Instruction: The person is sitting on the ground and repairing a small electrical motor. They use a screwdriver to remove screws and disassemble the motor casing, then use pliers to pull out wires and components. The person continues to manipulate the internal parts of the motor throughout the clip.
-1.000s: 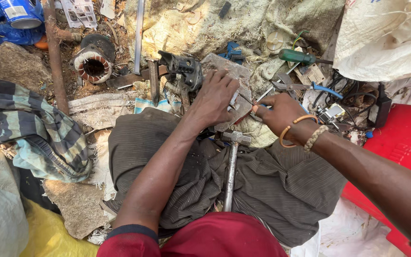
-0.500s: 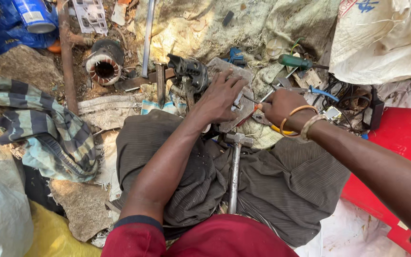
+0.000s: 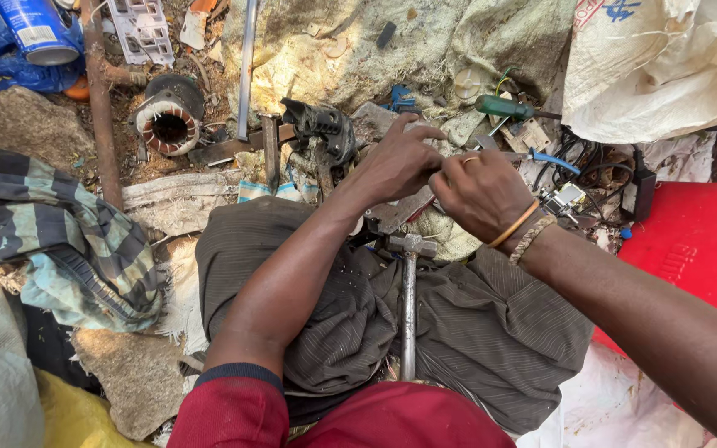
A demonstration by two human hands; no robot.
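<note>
My left hand (image 3: 396, 164) is closed over a flat grey metal part (image 3: 398, 214) that rests above my lap. My right hand (image 3: 481, 192), with a ring and two wrist bands, is pressed close against the left, its fingers pinched on a thin metal tool (image 3: 448, 154) that points at the part. The tool's tip and the top of the part are hidden by my fingers. A steel hammer (image 3: 408, 307) lies between my legs on the brown cloth, head toward my hands.
A dark motor housing (image 3: 322, 126) and a wound stator ring (image 3: 169, 124) lie ahead among scrap. A green-handled screwdriver (image 3: 504, 106) sits at the right, beside a white sack (image 3: 657, 66) and red box (image 3: 690, 249). A striped cloth (image 3: 60, 232) and blue can (image 3: 35, 29) are left.
My right hand has moved left and closed in against my left hand over the metal part. The view has shifted slightly; the hammer has not moved.
</note>
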